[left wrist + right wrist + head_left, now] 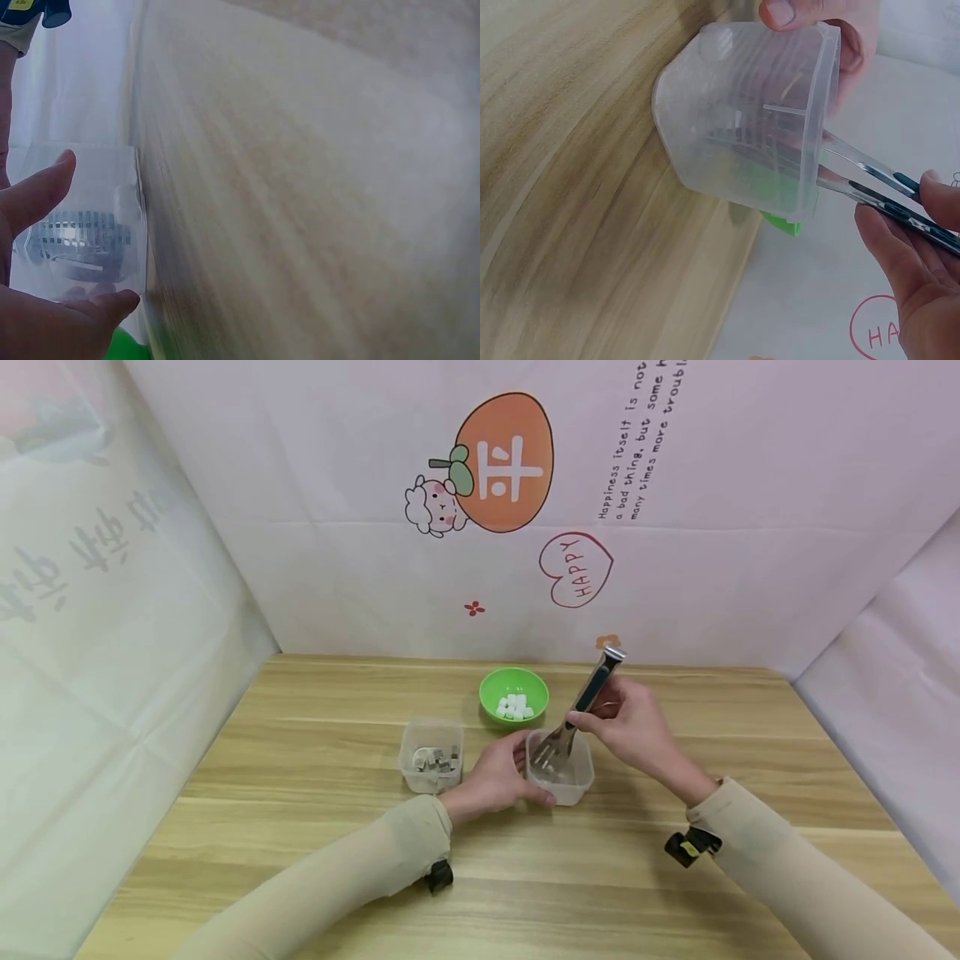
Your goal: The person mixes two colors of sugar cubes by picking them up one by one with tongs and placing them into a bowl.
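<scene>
My right hand (pixel 630 722) pinches a pair of metal tongs (pixel 592 689) with dark grips between thumb and fingers. Slanting down, the tongs have their slotted ends inside a clear plastic container (pixel 573 791). A few small pale pieces show at the bottom by those ends. My left hand (pixel 498 777) grips this container from its left side, thumb at the front and fingers behind. In the right wrist view the tong arms (pixel 885 210) enter over the rim, and the slotted heads appear blurred through the container wall (pixel 705 127).
Left of my left hand stands a second clear container (pixel 431 735) with several small metallic cubes (pixel 438 760). Behind, a green bowl (pixel 513 677) holds several white cubes (pixel 516 705). Printed white cloth (pixel 360 585) rises along the back edge of the wooden table (pixel 322 735).
</scene>
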